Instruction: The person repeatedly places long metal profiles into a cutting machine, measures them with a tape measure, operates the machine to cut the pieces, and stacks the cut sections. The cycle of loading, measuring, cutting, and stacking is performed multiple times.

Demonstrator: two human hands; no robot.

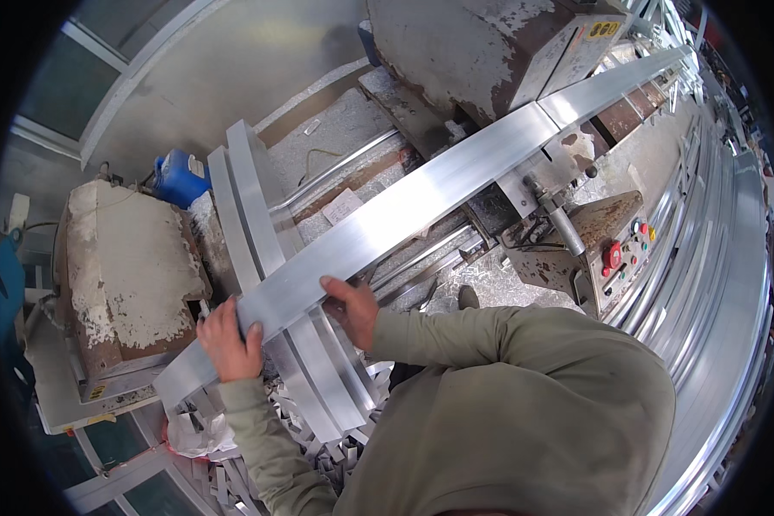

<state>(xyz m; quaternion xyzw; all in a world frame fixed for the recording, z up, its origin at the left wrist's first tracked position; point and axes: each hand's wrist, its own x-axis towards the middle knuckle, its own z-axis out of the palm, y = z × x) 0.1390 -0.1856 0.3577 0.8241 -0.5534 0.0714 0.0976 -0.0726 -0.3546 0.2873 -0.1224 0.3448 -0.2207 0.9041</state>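
Observation:
A long, wide silver aluminium profile (pixel 404 206) runs diagonally from the lower left to the upper right, across the machine bed. My left hand (pixel 228 344) grips it near its lower-left end, fingers over the top face and thumb at the near edge. A little farther along, my right hand (pixel 354 311) holds the near edge, its thumb on top and the other fingers partly hidden below. Two shorter profiles (pixel 262 198) lie crosswise beneath the long one. At the upper right, a seam divides the long profile from another length (pixel 615 83) in line with it.
A worn machine housing (pixel 133 267) stands left, another (pixel 464 52) at the top. A clamp cylinder (pixel 563 228) and a control panel with a red button (pixel 611 255) are on the right. Stacked profiles (pixel 705 284) line the right side; offcuts (pixel 224 482) lie below. A blue canister (pixel 181 178) stands behind.

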